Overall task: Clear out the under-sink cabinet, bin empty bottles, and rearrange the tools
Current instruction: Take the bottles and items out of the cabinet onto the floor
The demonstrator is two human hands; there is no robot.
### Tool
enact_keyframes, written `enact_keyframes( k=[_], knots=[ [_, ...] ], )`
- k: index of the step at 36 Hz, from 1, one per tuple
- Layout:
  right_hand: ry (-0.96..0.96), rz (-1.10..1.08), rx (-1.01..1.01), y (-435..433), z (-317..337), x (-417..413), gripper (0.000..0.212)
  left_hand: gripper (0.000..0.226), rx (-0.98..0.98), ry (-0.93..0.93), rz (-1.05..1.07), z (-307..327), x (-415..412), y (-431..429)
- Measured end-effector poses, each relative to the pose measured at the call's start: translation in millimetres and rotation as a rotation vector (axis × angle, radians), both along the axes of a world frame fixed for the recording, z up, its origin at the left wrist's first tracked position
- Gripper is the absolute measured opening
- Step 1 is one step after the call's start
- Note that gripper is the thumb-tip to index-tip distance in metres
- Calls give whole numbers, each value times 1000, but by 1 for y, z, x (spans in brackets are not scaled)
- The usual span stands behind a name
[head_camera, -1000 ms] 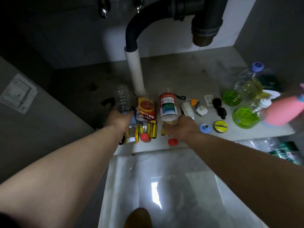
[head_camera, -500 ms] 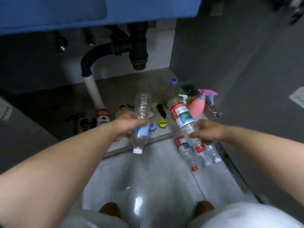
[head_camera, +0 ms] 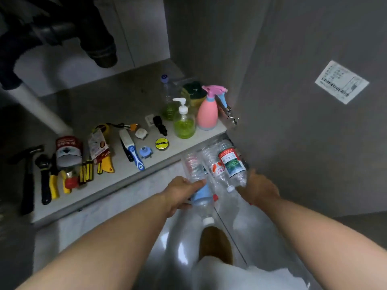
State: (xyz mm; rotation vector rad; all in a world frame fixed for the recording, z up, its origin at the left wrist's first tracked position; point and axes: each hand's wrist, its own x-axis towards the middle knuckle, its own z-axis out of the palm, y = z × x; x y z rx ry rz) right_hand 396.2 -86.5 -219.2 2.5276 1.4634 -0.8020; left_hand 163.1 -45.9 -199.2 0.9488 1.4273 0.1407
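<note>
At the right end of the cabinet floor (head_camera: 117,97), upright and close together: a pump bottle (head_camera: 184,122) with green liquid in its lower part, a tall clear bottle (head_camera: 167,99) behind it with a blue cap and a shallower pool of green, and a pink spray bottle (head_camera: 207,114) (opaque, so contents impossible to tell). Further left on the same floor, lying on its side among the tools: a red-labelled bottle (head_camera: 68,153), red cap toward the front edge, just beside yellow-handled pliers (head_camera: 53,183), a wrench (head_camera: 45,176) and a hammer (head_camera: 29,174). Down on the tiled floor below the cabinet's front edge, against the grey door: a loose heap of clear plastic bottles (head_camera: 219,149), empty by the look of them. Gripped round its middle by the left hand (head_camera: 180,193), thumb over the top: a blue-labelled bottle (head_camera: 202,194), white cap pointing back toward the person, clear base reaching forward into the heap, nothing visible inside. Under the right hand (head_camera: 259,187), knuckles up and fingers curled down out of sight: the neck end of a red-and-green-labelled bottle (head_camera: 231,164), labelled body jutting forward and left from the grip onto the heap. Between the two held bottles: a red-and-white-labelled bottle (head_camera: 217,169), white cap toward the hands, held by neither.
</note>
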Motion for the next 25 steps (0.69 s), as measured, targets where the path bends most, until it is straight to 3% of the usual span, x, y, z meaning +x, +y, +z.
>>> enact_keyframes(
  k=[5,8,12,18,22,25],
  knots=[
    [-60,-2,-25,30,-51,-4,68,46,-79,-5,15,-64,21,21],
    [-111,2,5,36,-49,-7,72,39,-70,-16,48,-66,26,23],
    [-132,27,61,46,-43,-12,64,43,-81,-45,89,-69,29,33],
    [-204,58,87,49,-57,-17,71,50,-116,-100,196,-92,37,52],
    [-282,99,169,45,-61,-21,66,53,-111,-158,228,-98,37,54],
    [-296,155,374,42,-64,-21,50,54,-112,-172,246,-100,37,54]
  ],
)
